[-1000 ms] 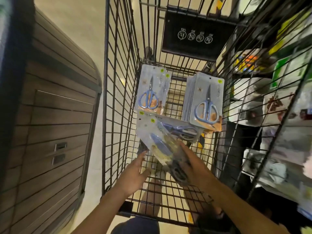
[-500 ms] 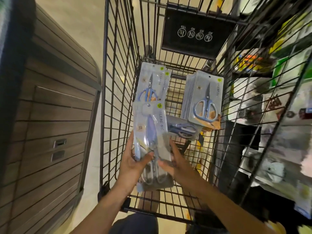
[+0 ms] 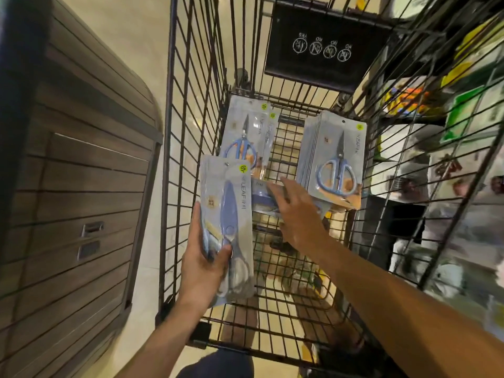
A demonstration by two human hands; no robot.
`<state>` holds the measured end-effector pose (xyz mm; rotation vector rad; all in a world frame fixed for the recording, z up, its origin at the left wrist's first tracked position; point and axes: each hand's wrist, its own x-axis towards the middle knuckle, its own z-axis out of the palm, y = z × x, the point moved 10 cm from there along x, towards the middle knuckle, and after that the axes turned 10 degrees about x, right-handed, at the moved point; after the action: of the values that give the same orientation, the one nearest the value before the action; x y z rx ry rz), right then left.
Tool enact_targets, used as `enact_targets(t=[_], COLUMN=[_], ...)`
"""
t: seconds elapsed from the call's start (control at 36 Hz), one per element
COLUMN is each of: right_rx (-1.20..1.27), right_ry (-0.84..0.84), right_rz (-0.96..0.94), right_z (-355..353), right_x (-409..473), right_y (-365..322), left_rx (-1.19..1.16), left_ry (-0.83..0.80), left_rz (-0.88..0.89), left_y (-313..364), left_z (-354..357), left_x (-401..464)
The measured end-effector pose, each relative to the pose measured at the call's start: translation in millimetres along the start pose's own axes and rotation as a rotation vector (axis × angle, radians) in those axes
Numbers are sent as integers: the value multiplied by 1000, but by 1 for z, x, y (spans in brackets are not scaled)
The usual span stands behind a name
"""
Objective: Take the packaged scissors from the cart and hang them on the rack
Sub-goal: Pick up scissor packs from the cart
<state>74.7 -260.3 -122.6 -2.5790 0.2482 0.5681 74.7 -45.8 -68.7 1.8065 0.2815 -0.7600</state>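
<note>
Scissors pack (image 3: 227, 227) now sits gripped in your left hand (image 3: 203, 266) alone; your right hand (image 3: 297, 214), fingers spread, seemingly reaches for another pack (image 3: 263, 196).

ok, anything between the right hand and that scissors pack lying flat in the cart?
Nothing visible. The right hand is already down inside the cart, fingertips at the flat pack. The right-side stack leans beside the hand, not across its path. The left hand holds another pack off to the side.

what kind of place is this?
Most likely a retail store aisle during restocking: a wire shopping cart holds stacks of identical carded scissors, and shelves of packaged goods stand on the right.
</note>
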Motion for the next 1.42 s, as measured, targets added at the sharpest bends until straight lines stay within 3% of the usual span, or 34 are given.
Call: enact_targets(t=[0.19,0.33,0.61,0.81,0.92,1.17,1.42], right_rx=[-212,-175,388,860,974,1176,1303], right_ry=[55,-98,-210,9,152,555,827], right_rz=[-13,13,73,219,283,228,129], right_z=[11,36,30,-26,-79,-216,-263], right_x=[7,3,-30,-78,-115,-222,-336], right_y=[2,19,24,19,12,-21,-34], left_rx=[-4,3,80,92,157,312,280], left_ry=[-3,-5,-4,-21,-50,-109,-201], left_rz=[-5,5,13,70,143,360,486], left_y=[-1,-2,18,73,120,225,285], left_z=[0,-1,-1,-4,-13,-37,-32], left_x=[1,2,-9,-37,-58,-120,-187])
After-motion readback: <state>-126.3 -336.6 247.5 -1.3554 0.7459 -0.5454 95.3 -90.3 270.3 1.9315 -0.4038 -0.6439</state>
